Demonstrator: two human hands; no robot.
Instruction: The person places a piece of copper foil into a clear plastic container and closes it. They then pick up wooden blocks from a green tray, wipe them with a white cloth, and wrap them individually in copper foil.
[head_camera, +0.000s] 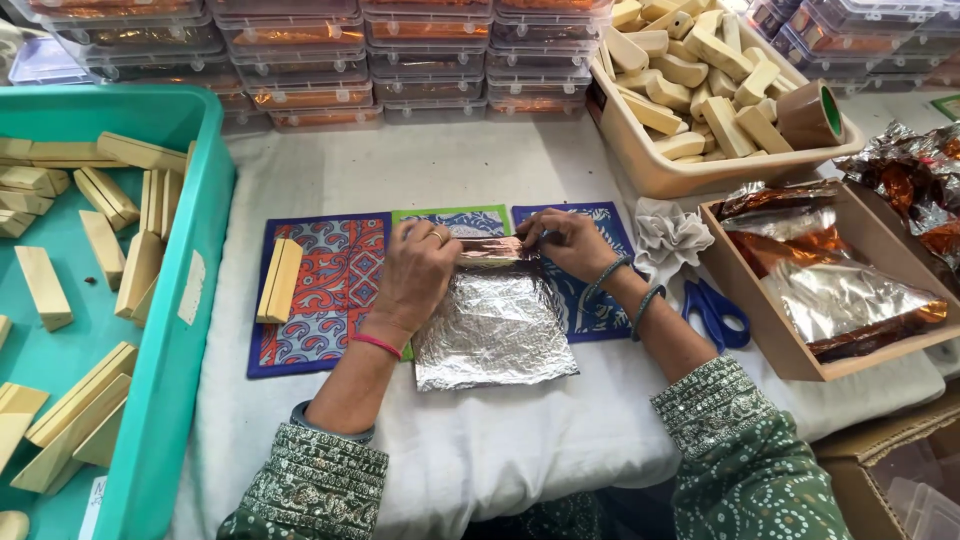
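At frame centre, your left hand (418, 275) and right hand (566, 243) fingers pinch the foil sheet's (495, 330) rolled top edge over the patterned mats (325, 290).

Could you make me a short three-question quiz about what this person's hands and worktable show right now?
1. What does the left hand press with the right hand?
2. True or false: the scissors lie inside the teal bin.
3. Which side of the foil sheet has the paired wooden blocks: left or right?

Key: 1. a foil-wrapped piece at the sheet's top edge; 2. false, on the white cloth; 3. left.
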